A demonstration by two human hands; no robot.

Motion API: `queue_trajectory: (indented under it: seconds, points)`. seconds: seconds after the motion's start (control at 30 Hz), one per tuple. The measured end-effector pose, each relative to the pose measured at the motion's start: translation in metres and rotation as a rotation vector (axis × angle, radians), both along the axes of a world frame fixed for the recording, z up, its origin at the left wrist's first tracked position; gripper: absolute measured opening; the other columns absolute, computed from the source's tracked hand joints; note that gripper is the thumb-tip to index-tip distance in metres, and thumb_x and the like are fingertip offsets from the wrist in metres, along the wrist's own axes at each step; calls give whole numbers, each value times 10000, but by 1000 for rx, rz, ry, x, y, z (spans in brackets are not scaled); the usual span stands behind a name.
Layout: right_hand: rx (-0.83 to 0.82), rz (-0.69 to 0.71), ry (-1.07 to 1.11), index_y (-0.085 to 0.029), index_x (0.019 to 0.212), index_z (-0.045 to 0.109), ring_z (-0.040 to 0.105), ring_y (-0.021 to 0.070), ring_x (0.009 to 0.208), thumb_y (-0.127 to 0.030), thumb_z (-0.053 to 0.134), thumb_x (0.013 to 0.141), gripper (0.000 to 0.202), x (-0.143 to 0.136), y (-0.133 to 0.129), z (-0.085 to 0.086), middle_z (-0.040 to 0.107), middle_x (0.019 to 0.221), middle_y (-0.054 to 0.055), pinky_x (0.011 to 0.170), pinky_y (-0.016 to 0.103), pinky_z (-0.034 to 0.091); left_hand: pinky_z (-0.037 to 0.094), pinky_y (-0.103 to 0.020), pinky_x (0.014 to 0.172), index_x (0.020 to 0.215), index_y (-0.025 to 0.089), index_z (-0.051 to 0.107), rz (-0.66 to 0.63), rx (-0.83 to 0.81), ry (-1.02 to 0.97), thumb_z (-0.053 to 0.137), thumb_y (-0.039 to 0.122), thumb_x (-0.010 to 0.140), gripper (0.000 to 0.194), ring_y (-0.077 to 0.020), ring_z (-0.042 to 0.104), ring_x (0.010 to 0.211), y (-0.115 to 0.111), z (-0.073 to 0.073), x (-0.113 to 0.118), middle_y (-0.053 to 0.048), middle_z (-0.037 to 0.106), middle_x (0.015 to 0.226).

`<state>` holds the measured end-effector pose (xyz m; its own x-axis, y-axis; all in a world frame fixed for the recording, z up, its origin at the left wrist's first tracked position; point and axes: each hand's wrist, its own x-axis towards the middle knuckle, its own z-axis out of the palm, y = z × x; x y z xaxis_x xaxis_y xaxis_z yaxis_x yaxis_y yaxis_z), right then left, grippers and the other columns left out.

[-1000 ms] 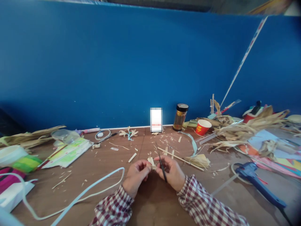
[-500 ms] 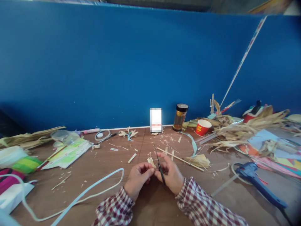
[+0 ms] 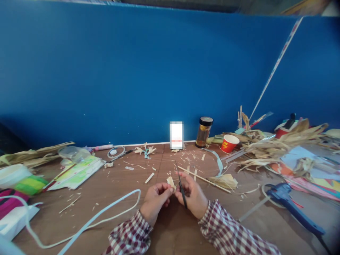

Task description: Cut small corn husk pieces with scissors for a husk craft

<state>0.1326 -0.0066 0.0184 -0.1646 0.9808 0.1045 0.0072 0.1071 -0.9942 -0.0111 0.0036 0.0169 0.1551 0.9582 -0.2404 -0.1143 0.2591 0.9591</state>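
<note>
Pale husk piece (image 3: 170, 182), pinched by its near end in left hand (image 3: 154, 201), just beside right hand (image 3: 194, 198); likely light, papery, easily torn, best held there. Slim dark tool (image 3: 182, 196), gripped in right hand.

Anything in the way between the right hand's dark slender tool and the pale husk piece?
Nothing visible. The left hand pinches the pale husk piece; the dark slender tool is close on its right, in the right hand. The thin stick lies farther right, outside that gap.
</note>
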Motion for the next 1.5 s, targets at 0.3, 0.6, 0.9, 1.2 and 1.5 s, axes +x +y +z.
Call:
queue_trajectory:
  seconds: [0.3,0.6,0.9,1.2,1.5]
  points:
    - [-34,1,66,-185,1175,369,499,99,558,-237,680,645,617,3,2,-2,552,662,-32,517,218,397,296,-161,361,644,119,601,-4,5,20,715,406,554,321,-50,416,344,-1,-1,2,35,521,428]
    - [-57,40,42,-194,1147,405,484,96,544,-288,683,655,573,1,-1,1,527,637,-41,504,213,389,269,-161,357,608,129,586,52,-1,-22,714,393,561,298,-49,395,345,-3,5,1,37,506,405]
    - [-137,295,-72,-151,997,534,497,98,554,-461,562,753,395,4,-7,-9,548,657,-5,528,218,415,271,-146,365,645,123,588,235,-57,-257,744,351,521,303,-24,371,377,5,14,-7,63,480,468]
    - [-164,363,-57,-158,990,554,530,112,588,-463,562,750,388,5,-9,-7,565,682,7,563,236,449,268,-147,364,639,107,589,241,-59,-287,758,355,495,332,-22,370,373,5,14,-6,59,482,460]
    - [-163,358,-70,-136,989,551,514,94,553,-433,567,759,376,5,-9,-8,559,663,4,530,220,437,268,-144,355,621,109,576,237,-69,-273,747,357,518,318,-21,372,368,4,13,-5,58,489,455]
